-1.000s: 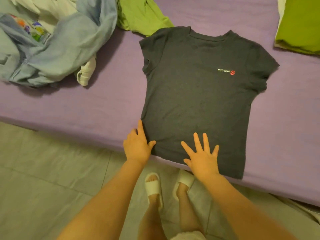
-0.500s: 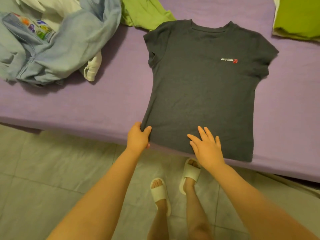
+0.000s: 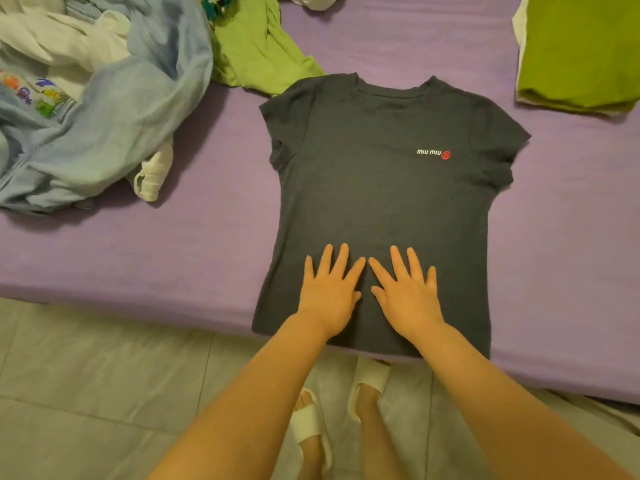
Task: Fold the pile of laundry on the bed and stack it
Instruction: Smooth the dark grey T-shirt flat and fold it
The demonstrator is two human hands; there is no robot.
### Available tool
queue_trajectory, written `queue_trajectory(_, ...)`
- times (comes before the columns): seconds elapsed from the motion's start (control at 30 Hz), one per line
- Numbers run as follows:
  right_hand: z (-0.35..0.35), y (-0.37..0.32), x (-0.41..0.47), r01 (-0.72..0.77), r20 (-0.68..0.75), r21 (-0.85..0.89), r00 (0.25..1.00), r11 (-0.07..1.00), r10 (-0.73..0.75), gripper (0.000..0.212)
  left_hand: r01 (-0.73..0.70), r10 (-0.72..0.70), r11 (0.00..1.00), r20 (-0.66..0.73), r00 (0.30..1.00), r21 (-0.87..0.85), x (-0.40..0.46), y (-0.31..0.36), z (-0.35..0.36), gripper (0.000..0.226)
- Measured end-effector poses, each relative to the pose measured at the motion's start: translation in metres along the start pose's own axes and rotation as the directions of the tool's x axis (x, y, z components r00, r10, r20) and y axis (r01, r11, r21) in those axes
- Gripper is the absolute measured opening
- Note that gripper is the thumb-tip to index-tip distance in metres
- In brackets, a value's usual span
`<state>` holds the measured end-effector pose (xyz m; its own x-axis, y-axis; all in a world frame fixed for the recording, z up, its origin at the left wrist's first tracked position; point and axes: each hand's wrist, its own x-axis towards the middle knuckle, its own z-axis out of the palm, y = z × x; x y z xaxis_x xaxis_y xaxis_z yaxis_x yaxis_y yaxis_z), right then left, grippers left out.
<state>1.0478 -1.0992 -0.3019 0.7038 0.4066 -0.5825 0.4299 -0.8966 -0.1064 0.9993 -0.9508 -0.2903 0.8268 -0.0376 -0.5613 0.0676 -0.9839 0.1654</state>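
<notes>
The dark t-shirt (image 3: 381, 202) lies flat, front up, on the purple bed (image 3: 173, 258), its hem under both palms at the bed's near edge. The left hand (image 3: 329, 289) and right hand (image 3: 405, 292) press side by side, fingers spread, pinching nothing. This looks like the smoothing step; next, each hand would need to go outward to a side and fold it inward.

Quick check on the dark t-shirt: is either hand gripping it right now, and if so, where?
Nothing is held. The left hand and right hand lie flat, fingers spread, side by side on the lower middle of the dark t-shirt, just above its hem.
</notes>
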Motion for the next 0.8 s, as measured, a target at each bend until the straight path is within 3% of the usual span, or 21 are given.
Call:
queue_trajectory(0.23,-0.038,0.053,0.053,0.010,-0.060,-0.104,0.998,0.994,-0.017,0.063,0.041,-0.043,0.999,0.050,0.998,0.035,0.069,0.016,-0.030,0.070)
queue_trajectory(0.43,-0.051,0.076,0.074,0.034,0.099,-0.094,0.995,0.995,-0.025,0.070,0.057,-0.066,0.996,0.137,0.988,0.067,0.107,0.026,-0.043,0.082)
queue_trajectory(0.63,-0.064,0.074,0.079,0.033,0.177,-0.033,0.984,0.999,-0.027,0.070,0.055,-0.074,0.990,0.145,0.987,0.128,0.111,0.035,-0.056,0.079)
queue_trajectory(0.73,-0.079,0.086,0.080,0.019,0.013,0.061,1.000,0.998,-0.020,0.056,0.066,-0.065,0.995,-0.016,0.998,0.077,0.126,0.046,-0.078,0.054)
queue_trajectory(0.8,-0.092,0.099,0.084,-0.077,-0.119,0.146,0.988,0.986,0.095,0.050,0.002,-0.002,1.000,-0.097,0.995,-0.003,0.150,0.054,-0.097,0.046)
